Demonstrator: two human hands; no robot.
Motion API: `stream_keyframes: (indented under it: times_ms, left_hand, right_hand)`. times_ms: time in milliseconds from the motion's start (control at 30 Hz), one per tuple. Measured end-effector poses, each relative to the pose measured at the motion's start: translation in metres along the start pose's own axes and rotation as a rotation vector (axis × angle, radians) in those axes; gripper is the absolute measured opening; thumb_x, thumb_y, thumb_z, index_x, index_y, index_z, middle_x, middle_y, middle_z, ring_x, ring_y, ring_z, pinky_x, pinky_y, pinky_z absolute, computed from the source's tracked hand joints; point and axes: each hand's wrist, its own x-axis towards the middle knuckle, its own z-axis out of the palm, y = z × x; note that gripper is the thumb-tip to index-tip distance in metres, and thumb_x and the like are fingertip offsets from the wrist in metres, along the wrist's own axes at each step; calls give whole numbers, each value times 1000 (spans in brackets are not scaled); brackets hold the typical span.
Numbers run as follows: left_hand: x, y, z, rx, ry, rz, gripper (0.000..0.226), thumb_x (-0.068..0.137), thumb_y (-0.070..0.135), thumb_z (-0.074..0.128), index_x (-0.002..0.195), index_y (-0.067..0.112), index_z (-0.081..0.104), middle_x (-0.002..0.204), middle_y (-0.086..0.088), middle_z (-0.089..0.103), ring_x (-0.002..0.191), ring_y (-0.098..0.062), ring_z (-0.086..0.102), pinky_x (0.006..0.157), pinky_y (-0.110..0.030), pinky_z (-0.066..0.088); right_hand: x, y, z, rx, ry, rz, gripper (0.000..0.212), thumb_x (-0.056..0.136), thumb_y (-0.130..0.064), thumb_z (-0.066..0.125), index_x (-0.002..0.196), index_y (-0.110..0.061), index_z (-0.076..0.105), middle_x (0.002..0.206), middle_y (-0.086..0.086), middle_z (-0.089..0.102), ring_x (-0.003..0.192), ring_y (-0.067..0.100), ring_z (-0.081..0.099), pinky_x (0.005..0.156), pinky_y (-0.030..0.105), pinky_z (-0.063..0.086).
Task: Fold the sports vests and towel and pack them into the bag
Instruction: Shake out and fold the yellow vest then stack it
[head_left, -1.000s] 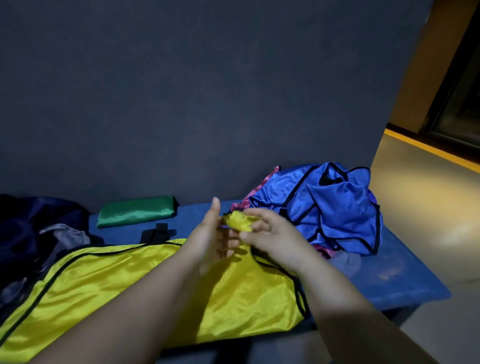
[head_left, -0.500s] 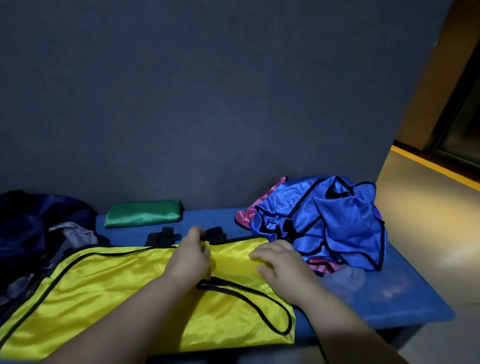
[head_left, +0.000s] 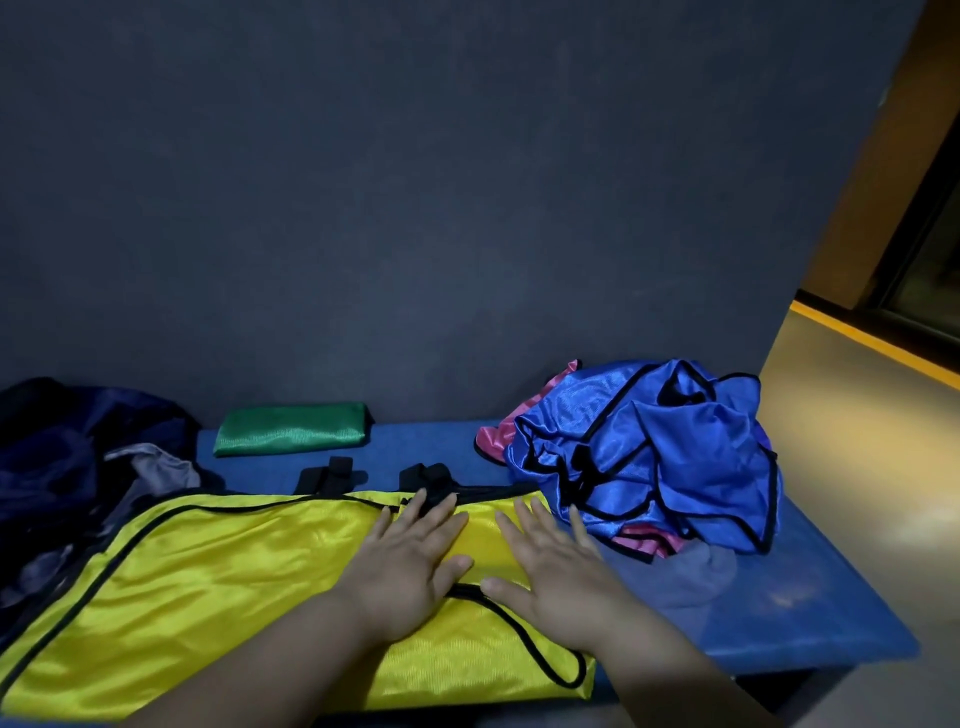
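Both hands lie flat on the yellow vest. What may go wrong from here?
1. The glossy yellow vest reaches the front edge of the blue bench; smoothing may slide it off.
2. The right hand lies close beside the crumpled blue vest; a fold that way might catch it.

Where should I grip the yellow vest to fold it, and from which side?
Probably the right end of the yellow vest: pinch its near and far corners, coming from the right. It lies flat and lengthwise, with left hand and right hand flat there.
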Motion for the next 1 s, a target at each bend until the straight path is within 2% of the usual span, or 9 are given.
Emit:
stream_keyframes:
  times_ms: [167,267,367,467,533,667,800,933,1000]
  left_hand:
    - [1,-5,1,2,-22,-6,117,48,89,-27,152,40,-5,150,25,-24,141,-8,-28,117,-40,-14]
    - [1,-4,1,14,-19,-11,110,54,86,-23,152,40,-6,150,24,-25,140,-8,-29,117,-39,-15]
    - [0,-2,-1,11,-24,-24,99,63,80,-13,152,39,-6,150,24,-24,140,-8,-29,116,-39,-16]
    - [-3,0,-2,22,7,-22,96,66,78,-12,153,39,-1,152,22,-23,139,-11,-33,115,-39,-17]
    - [-7,0,-3,31,68,-24,94,68,75,-14,153,40,4,153,20,-23,138,-12,-36,115,-39,-19]
    - [-18,0,-7,13,175,0,105,63,77,-30,151,42,16,155,22,-15,141,-7,-30,115,-31,-19]
    - [-31,-10,-10,-31,57,-2,101,63,79,-25,151,44,11,158,23,-2,143,-2,-19,115,-30,-14]
    - [-33,-16,-10,-43,-70,13,86,70,75,-9,150,47,2,158,24,-8,144,-3,-21,115,-34,-18]
    - [-27,-14,-9,-51,-78,15,84,71,76,-8,150,48,1,157,24,-9,144,-3,-20,116,-36,-18]
  right_hand:
    - [-4,5,-5,-33,-43,53,116,57,-88,-8,154,-25,-11,158,-4,-24,143,7,-26,114,44,-25]
    - [-6,2,-11,-25,-48,91,118,58,-86,-10,155,-20,-5,162,-2,-13,148,9,-15,117,41,-20]
    - [-7,2,-19,33,131,171,79,93,-67,14,155,-19,18,160,0,23,146,17,20,119,32,11]
    - [-5,7,-24,35,332,277,42,102,-42,37,134,-20,50,129,1,56,116,19,50,91,29,41]
    - [-2,4,-26,40,262,351,35,99,-43,43,119,-17,56,119,4,59,107,21,56,79,30,42]
    - [3,-2,-24,53,183,402,43,97,-48,47,120,-12,52,121,6,57,111,23,57,83,31,44]
    - [6,-8,-27,84,214,348,31,100,-40,45,114,-15,53,114,2,57,102,20,57,76,30,40]
    - [3,-7,-39,240,344,294,20,101,-38,41,94,-20,41,81,-7,49,73,15,49,59,33,36]
    - [1,-4,-46,273,390,275,20,101,-38,41,93,-19,40,75,-4,52,67,15,50,55,35,35]
